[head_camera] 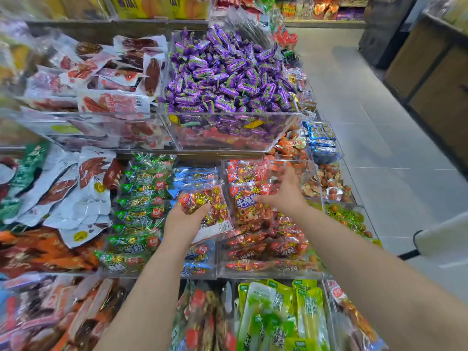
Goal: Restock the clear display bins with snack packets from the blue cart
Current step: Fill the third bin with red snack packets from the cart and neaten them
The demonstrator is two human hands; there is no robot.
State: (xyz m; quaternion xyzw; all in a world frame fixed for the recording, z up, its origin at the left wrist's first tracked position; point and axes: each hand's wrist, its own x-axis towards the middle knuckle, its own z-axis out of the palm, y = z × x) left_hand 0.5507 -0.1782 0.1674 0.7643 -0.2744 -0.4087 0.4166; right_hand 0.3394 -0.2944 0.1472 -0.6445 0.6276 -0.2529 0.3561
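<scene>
My left hand (184, 221) grips a clear snack packet (212, 206) of red and gold wrapped pieces, held above the blue packets in the middle bin. My right hand (283, 191) rests with spread fingers on the red beef-cube packets (245, 206) stacked in the clear display bin (268, 273) to the right. One red packet stands upright against that hand. The blue cart is not in view.
Green packets (141, 198) fill the bin to the left, blue packets (195, 176) the one beside it. Above sits a bin of purple candies (228, 74). Meat packets (101, 79) lie at the left. A tiled aisle (379, 148) runs along the right.
</scene>
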